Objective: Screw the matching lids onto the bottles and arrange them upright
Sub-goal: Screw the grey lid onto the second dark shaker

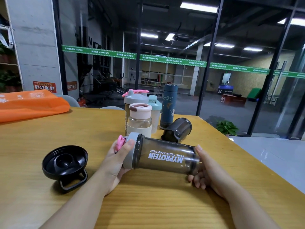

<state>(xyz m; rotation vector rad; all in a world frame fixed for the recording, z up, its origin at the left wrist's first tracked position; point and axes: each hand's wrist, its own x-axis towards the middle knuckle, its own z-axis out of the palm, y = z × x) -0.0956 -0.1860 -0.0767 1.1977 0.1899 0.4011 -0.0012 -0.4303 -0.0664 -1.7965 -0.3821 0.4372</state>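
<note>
Left hand (115,160): fingers are wrapping the grey lid (130,150), thumb pressing on its rim; clamped.
Right hand (206,169): fingers are cupping the base of the smoky shaker (166,157); clamped.
Shaker: lying held just over the table (49,133), long axis running left to right, lid end at left; likely being tightened.
Black lid (65,161): resting at near left; nearer the left hand.
Dark bottle (177,129): lying on its side just beyond, lidless as far as I can judge.
Far group: capped bottles (140,119) standing upright.
</note>
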